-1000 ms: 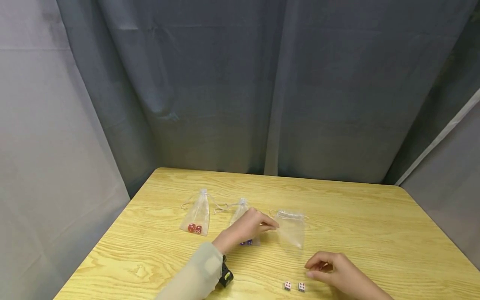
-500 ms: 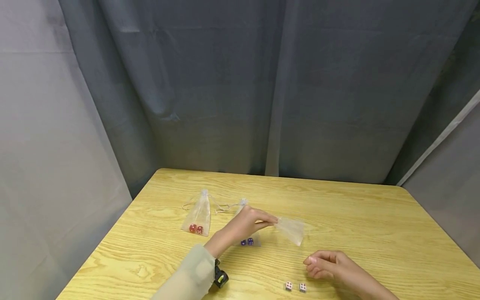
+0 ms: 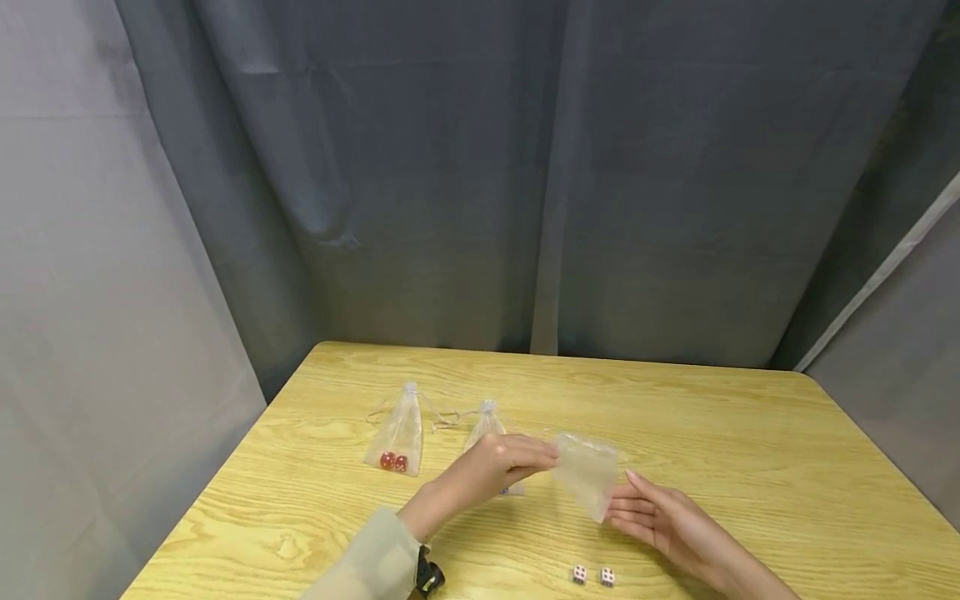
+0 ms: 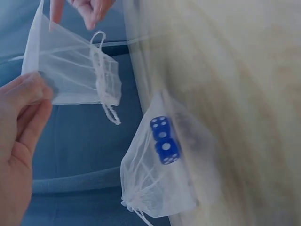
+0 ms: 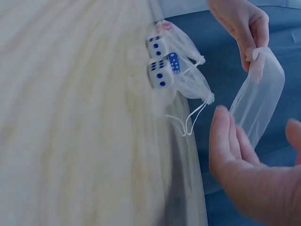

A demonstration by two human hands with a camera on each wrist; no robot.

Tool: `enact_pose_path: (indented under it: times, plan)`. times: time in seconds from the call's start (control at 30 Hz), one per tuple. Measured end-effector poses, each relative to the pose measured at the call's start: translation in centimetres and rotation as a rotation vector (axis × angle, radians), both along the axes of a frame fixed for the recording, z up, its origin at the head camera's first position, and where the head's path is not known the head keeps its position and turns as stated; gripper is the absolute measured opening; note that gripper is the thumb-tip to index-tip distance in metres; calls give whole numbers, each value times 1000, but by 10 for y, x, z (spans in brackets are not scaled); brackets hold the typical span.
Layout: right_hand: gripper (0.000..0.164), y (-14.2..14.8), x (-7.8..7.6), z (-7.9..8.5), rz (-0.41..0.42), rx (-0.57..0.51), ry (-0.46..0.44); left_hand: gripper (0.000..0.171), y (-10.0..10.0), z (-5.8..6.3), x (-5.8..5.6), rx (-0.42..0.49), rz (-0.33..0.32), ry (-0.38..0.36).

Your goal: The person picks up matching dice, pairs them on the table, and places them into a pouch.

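My left hand (image 3: 487, 471) pinches a sheer white drawstring bag (image 3: 588, 471) by one side and holds it above the table. In the left wrist view, the bag's gathered cord (image 4: 101, 75) is visible on this flat bag. My right hand (image 3: 675, 525) has its fingers extended at the bag's lower corner, thumb apart. In the right wrist view those fingers (image 5: 225, 141) lie against or just in front of the sheer cloth; contact is unclear. Two white dice (image 3: 593, 576) sit on the table below my right hand.
A tied sheer bag with red dice (image 3: 393, 461) lies at the left. Another tied bag (image 4: 155, 174) with blue dice (image 4: 164, 141) is partly behind my left hand in the head view. Grey curtains (image 3: 450, 167) hang behind the wooden table (image 3: 300, 517).
The bag has come off the table in my left hand and spread out, tilted toward the right. My right hand has uncurled its fingers and moved up to the bag. The white dice stay put.
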State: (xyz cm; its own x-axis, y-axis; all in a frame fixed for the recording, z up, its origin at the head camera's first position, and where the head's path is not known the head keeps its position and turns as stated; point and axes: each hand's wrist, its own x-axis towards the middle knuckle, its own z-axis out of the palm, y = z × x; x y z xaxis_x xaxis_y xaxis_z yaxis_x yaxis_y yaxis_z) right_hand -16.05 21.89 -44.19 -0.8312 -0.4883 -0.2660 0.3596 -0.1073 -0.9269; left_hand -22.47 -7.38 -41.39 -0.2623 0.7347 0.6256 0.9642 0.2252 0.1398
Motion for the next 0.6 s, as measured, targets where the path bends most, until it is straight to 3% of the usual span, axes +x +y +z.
enact_pose_path:
  times: [0.13,0.23,0.43,0.6]
  plan:
    - [82,-9,-7,0,-86,64,-8,21,-4,-4,6,-2,-15,104]
    - [85,-14,-12,0,-108,51,-7,21,-6,-7,11,-21,-22,174]
    - [50,-21,-20,0,-136,-12,28,19,-12,-12,21,-76,-1,196]
    - [29,-30,-23,6,-225,100,136,19,-16,-15,23,-109,8,196]
